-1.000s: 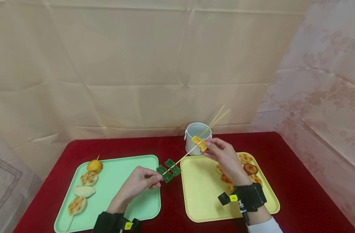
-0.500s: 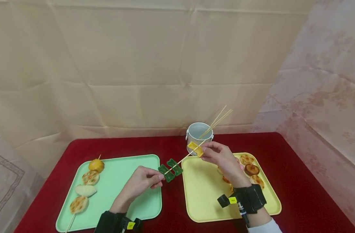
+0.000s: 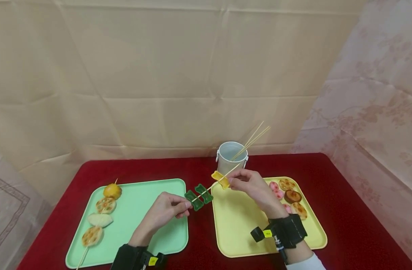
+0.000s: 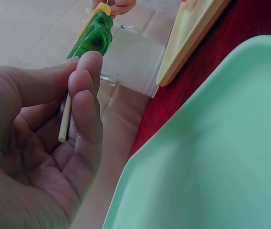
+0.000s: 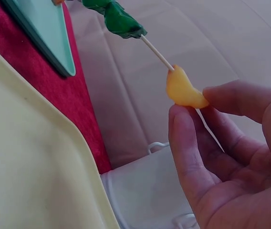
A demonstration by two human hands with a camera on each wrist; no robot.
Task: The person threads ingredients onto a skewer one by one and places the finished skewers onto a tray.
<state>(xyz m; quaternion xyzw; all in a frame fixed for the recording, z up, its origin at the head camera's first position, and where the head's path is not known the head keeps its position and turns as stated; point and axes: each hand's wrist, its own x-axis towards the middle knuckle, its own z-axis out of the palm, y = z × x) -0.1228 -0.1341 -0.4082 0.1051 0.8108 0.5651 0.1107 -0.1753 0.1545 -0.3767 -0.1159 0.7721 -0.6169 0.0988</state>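
My left hand (image 3: 163,212) pinches a thin wooden skewer (image 4: 65,124) by its lower end, between thumb and fingertips. Right above those fingers, two wavy green pieces (image 3: 198,197) are threaded on the stick. Farther up, a yellow bow-shaped piece (image 3: 220,180) sits on the skewer too, its end pinched by the thumb and fingers of my right hand (image 3: 254,189). In the right wrist view, a bare length of stick shows between the green pieces and the yellow piece (image 5: 183,90). The skewer's tip sticks out beyond the yellow piece in the head view.
A green tray (image 3: 142,217) at left bears a loaded skewer with a yellow ball (image 3: 112,191) and pale slices. The yellow tray (image 3: 239,232) at right holds pink pieces (image 3: 276,190), browned slices and a brown disc (image 3: 292,196). Behind stands a white bucket (image 3: 226,165) with several bare skewers.
My right hand has slid the yellow piece down the skewer, left and toward the green pieces, leaving more of the tip exposed. My left hand has stayed nearly still.
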